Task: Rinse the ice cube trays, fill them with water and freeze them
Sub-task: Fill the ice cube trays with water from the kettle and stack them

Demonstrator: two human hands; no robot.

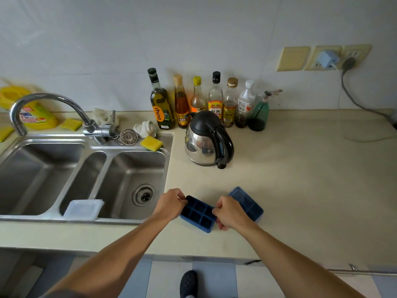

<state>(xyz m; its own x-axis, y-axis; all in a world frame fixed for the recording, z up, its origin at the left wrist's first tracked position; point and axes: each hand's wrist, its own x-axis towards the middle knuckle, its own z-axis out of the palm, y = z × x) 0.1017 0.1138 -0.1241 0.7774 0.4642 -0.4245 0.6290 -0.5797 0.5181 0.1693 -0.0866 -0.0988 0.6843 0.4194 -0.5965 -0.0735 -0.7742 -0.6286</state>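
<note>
Pale countertop (290, 179) runs under a white wall, with a steel double sink (86, 145) set in at 9 o'clock. Near edge, about 6 o'clock: an open blue ice cube tray (198, 214) lies flat, its compartments dark; whether wet or dry cannot be told. Left hand (169, 204) pinches the tray's left end, right hand (231, 211) pinches its right end; both are closed on its rim, hands apart with the tray between them. Second blue tray (247, 203) lies just beside the first, toward 3 o'clock, partly hidden by the right hand, seemingly with a flat lid on it. Clear lid (82, 209) rests tilted on the sink's front rim, at 9 o'clock from the left hand. Curved faucet (49, 104) hangs over the left basin; no water visible. Yellow sponge (151, 143) sits on the sink's back right corner. Steel kettle (207, 140) with black handle stands at 12 o'clock from the trays, well apart. Row of bottles (214, 100) lines the wall behind the kettle. Wall sockets (322, 58) at 2 o'clock, one carrying a plug and cord. Dark shoe (189, 283) visible on the tiled floor below.
</note>
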